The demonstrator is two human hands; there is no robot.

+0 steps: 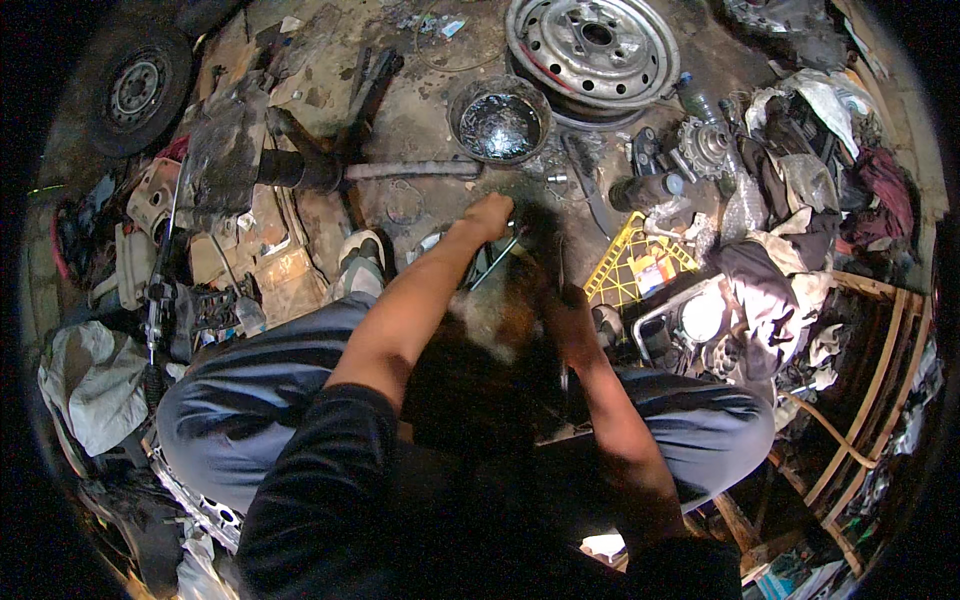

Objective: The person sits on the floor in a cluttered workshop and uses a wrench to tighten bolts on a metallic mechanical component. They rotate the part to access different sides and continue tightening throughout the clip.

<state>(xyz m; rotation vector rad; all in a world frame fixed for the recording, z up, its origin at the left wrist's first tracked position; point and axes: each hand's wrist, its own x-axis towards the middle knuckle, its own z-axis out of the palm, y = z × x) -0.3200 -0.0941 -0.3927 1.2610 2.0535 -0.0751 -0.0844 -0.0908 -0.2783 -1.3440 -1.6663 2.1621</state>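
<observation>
Two bare hands are working between the person's knees: the left hand (489, 216) is forming a fist, though I cannot tell whether it is clamping anything, and the right hand (568, 318) is sinking into deep shadow, so I cannot tell whether its fingers are standing apart or together. One thin metal rod (495, 264) is slanting just below the left fist, between the hands; its lower end is fading into the dark. Two shoes are showing, a grey-and-white left shoe (362, 264) beside the left forearm and a right shoe (607, 320), mostly hidden, near the right wrist. One yellow plastic lattice (613, 255) is lying right of the grip. Beyond the fist, one round basin (455, 120) is holding dark, glinting liquid. Farther beyond, one steel wheel (575, 58) is lying flat, its far edge running out of view. Well apart on the far left, one tyre (138, 95) is dimming toward the black rim. Crumpled cloths (760, 300) are heaping up far right, too tangled for counting.
</observation>
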